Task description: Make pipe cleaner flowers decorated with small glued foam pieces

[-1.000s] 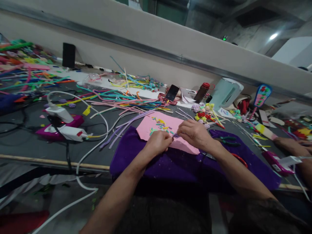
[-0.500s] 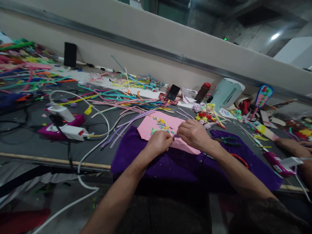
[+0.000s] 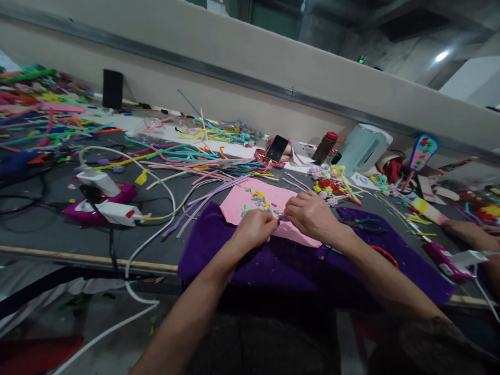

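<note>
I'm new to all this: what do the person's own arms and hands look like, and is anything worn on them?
Both are bare: the left hand and right hand have no gloves, rings or watch that I can make out. The forearms are uncovered up to the frame's lower edge, with no sleeves in view. Dark clothing shows below them.

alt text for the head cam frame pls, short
Left hand and right hand pinch a small purple piece between them over a pink sheet on purple cloth. Colourful pipe cleaners and a glue gun lie on the grey table.
</note>
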